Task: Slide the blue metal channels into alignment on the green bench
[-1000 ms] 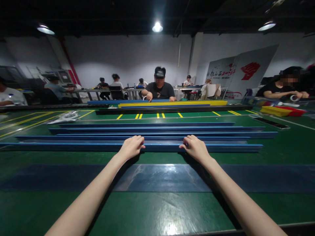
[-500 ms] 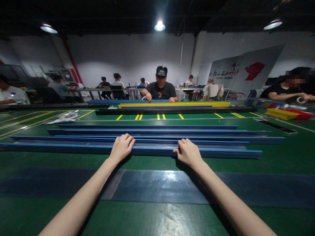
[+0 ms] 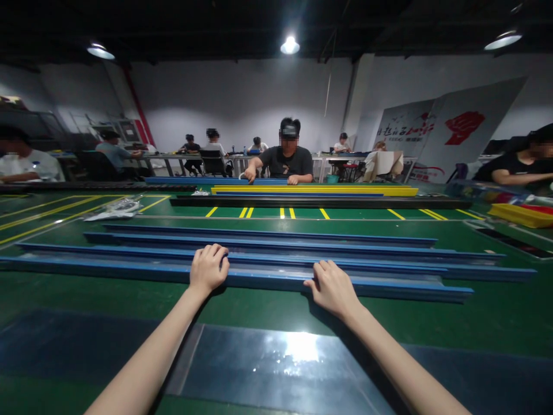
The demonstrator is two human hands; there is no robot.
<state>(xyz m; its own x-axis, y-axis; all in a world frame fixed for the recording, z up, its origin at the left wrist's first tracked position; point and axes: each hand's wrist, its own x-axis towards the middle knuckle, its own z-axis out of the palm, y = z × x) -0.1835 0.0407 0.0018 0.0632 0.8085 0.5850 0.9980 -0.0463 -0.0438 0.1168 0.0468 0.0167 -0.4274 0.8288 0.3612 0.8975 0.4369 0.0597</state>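
The left hand (image 3: 208, 268) and right hand (image 3: 332, 288) engage a long, blue, channel-shaped plastic strip (image 3: 268, 281). This strip is the nearest of several lying crosswise on the green table (image 3: 510, 323), with its trough facing upward. The fingers of both hands are curled over the near wall, and both hands appear to grip it; the firmness of the grip cannot be determined.

The contact points are well apart, with a bare span of strip between them. This spacing presumably keeps a long, slender part from twisting or pivoting. The table appears to carry the strip's weight, so the hands probably serve to steady or align it.

Further blue channel-shaped strips (image 3: 268, 243) lie directly behind, roughly parallel, their ends staggered. The parallel layout likely keeps each part within reach.

A flat, glossy, dark-blue translucent sheet strip (image 3: 242, 357) lies on the near side, beneath the forearms and apart from the channels. Beyond the blue group are a long black strip (image 3: 319, 203) and a long yellow strip (image 3: 311, 189). A co-worker (image 3: 287, 164) faces the table from the opposite side.
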